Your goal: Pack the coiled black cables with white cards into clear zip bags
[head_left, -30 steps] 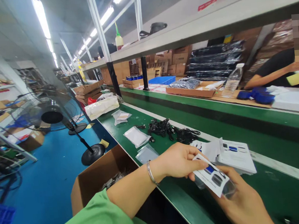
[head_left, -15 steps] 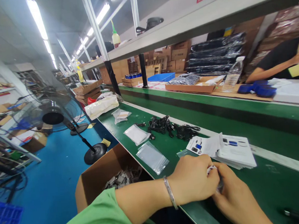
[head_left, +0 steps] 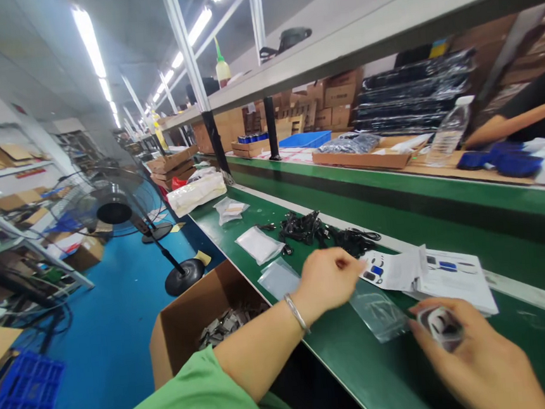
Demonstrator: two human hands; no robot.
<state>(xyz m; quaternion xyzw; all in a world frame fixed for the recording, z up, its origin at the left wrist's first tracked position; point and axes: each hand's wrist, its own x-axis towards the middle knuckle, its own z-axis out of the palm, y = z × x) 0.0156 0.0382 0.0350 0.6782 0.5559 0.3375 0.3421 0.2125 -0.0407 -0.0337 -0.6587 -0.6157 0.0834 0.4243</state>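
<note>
My left hand [head_left: 329, 279] has its thumb and fingers drawn together at the left edge of a printed paper leaflet [head_left: 393, 270]; whether it grips the paper, I cannot tell. Clutched in my right hand [head_left: 480, 345] is a small clear plastic packet [head_left: 440, 326] with white and dark contents that are hard to identify. A clear plastic bag [head_left: 380, 313] lies flat between the hands. Beside the folded leaflet sits a stack of printed sheets [head_left: 465, 280]. More clear bags [head_left: 279, 279] lie partly under my left wrist.
Black cables [head_left: 303, 227] lie bundled along the green bench [head_left: 343, 357]. A white packet [head_left: 259, 244] rests near its left edge. Below stands a cardboard box [head_left: 182, 317] of small grey pieces. A fan [head_left: 115, 205] stands left. Across the bench, a person's arm [head_left: 523, 122] shows near a bottle [head_left: 452, 131].
My hands, together around the small packet before, have parted. The left moved to the leaflet's edge; the right keeps the packet. The plastic bag is now uncovered, and the view has shifted slightly.
</note>
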